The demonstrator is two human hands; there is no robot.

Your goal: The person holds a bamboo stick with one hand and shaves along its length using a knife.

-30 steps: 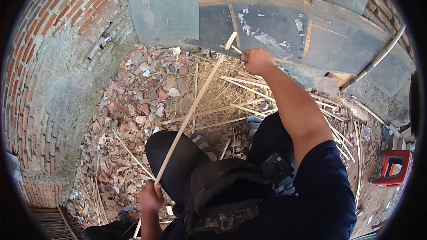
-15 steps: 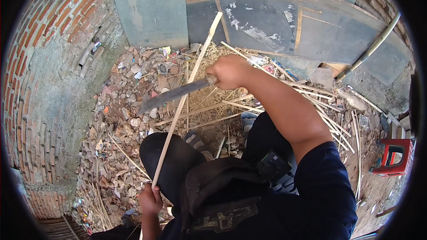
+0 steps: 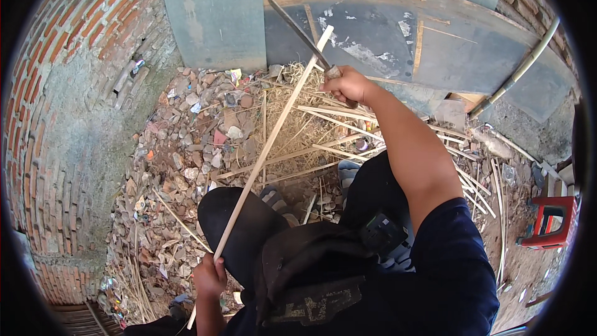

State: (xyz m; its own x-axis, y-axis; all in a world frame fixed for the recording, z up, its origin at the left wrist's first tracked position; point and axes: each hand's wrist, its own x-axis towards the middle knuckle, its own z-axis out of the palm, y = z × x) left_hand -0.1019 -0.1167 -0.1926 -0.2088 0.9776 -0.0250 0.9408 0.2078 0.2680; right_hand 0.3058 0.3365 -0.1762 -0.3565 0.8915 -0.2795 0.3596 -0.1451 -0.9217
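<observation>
My left hand (image 3: pixel 210 275), low in the picture, is closed around the lower part of a long pale bamboo strip (image 3: pixel 267 144). That strip slants up and to the right across my left knee, its far end in front of the dark panels. A machete (image 3: pixel 303 36) is in the closed fist of my right hand (image 3: pixel 350 86), gripped by its short wooden handle. Its blade points up and to the left, and in the picture it passes close to the strip's far end; whether they touch I cannot tell. Thin shavings (image 3: pixel 289 121) cover the ground beneath the strip.
More pale strips (image 3: pixel 348 126) lie scattered in front of me and to the right. Stony rubble (image 3: pixel 180 168) spreads on the left, beside a brick wall (image 3: pixel 43 149). Large panels (image 3: pixel 367 31) stand ahead. A red plastic stool (image 3: pixel 550 223) is at the far right.
My right hand has moved to the right, and the machete blade has swung from lower left to pointing up and away. The strip's far end has shifted right; my left hand still grips it.
</observation>
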